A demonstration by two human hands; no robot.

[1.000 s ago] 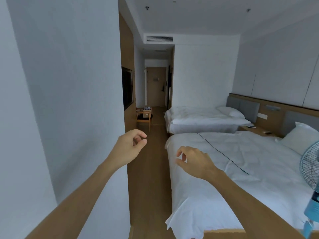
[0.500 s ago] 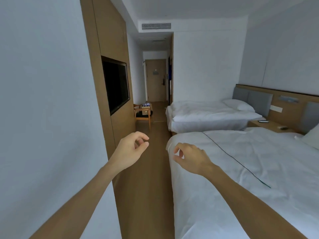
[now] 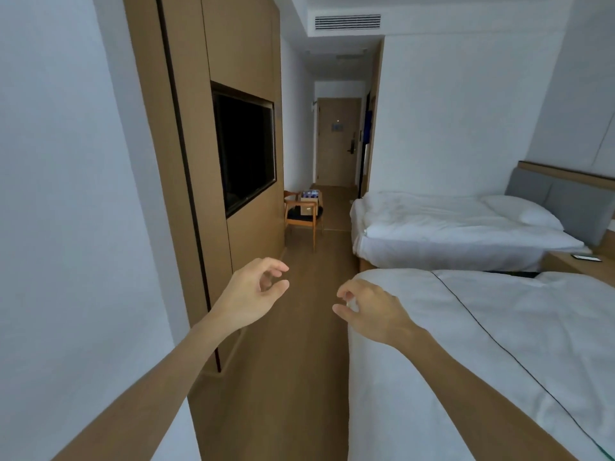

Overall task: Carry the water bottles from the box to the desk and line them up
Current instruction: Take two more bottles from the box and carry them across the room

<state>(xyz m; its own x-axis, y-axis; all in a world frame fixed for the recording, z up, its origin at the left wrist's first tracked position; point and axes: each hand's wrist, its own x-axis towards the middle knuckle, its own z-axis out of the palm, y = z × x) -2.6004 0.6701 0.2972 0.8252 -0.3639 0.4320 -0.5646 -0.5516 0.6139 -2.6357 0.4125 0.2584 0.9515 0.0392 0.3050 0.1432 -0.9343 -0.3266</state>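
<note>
Far down the aisle a cardboard box (image 3: 307,206) sits on a wooden chair (image 3: 302,219); blue-capped water bottles (image 3: 310,194) show at its top. My left hand (image 3: 249,296) and my right hand (image 3: 371,309) are held out in front of me at waist height, well short of the box. Both hold nothing, with fingers loosely curled and apart. The desk is not in view.
A wooden floor aisle (image 3: 299,344) runs ahead between a wood wall panel with a dark television (image 3: 244,148) on the left and two white beds (image 3: 499,344) on the right. A nightstand (image 3: 580,264) stands between the beds. A door (image 3: 337,141) closes the far end.
The view has moved forward along the aisle; the television panel and the chair with the box are closer. The fan at the right has left the view. Both hands stay raised and empty.
</note>
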